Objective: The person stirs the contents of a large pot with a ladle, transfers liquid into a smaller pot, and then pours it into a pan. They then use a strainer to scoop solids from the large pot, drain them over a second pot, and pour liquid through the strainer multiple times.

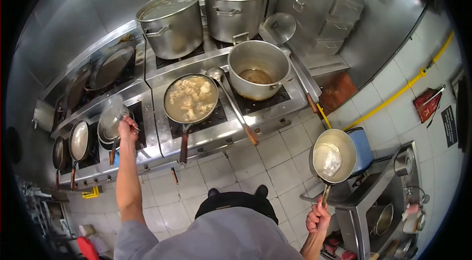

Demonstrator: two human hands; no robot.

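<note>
My right hand (318,218) is wrapped round the handle of a deep saucepan (335,154), which hangs above the floor at the right with something pale and shiny inside. On the left, my left hand (128,127) has its fingers closed on a clear, see-through lid (112,110) over a pan (105,134) on the stove. Between my hands, a frying pan (191,99) of pale chunks in liquid sits on a burner. A long-handled ladle (231,100) rests beside it, next to a large open pot (259,71) with brown residue at its bottom.
Two tall stockpots (172,26) stand at the back of the stove (157,98). More pans (79,140) sit on the left burners. A metal rack (356,225) with pots is at the lower right, near a blue container (361,149). A yellow hose (388,102) runs along the right wall.
</note>
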